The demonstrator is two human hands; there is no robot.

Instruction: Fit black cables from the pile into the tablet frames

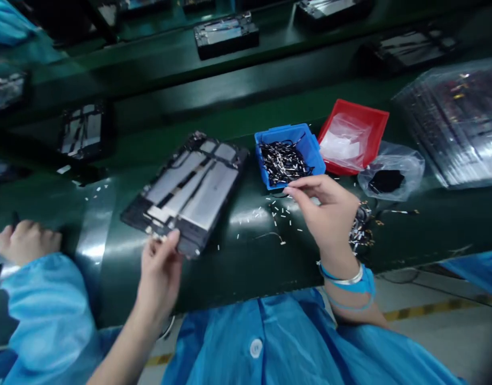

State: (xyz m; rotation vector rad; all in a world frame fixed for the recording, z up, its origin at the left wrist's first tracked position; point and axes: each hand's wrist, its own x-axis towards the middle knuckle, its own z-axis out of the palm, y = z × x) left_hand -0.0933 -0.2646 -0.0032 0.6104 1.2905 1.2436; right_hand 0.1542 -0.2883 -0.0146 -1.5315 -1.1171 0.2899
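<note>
My left hand (pixel 159 272) grips the near corner of a dark tablet housing (pixel 185 192), which lies open with silver panels showing and tilts up slightly on the green belt. My right hand (pixel 326 208) hangs just in front of a blue plastic bin (pixel 312 149), thumb and fingertips pinched at its near rim. Whether they hold a small piece, I cannot tell. The bin is filled with tangled black-and-white short cables (pixel 283 163). Small white bits (pixel 278 214) lie scattered under my right palm, and a loose cable bunch (pixel 361 230) sits beside my right wrist.
A co-worker's hand (pixel 27 241) in a blue sleeve rests on the belt at left. A red tray (pixel 374 128) holds clear plastic, and a clear bag (pixel 393 174) holds something black. A stack of bagged items (pixel 450 123) lies at right. Other tablet housings (pixel 225 35) sit on the belt beyond.
</note>
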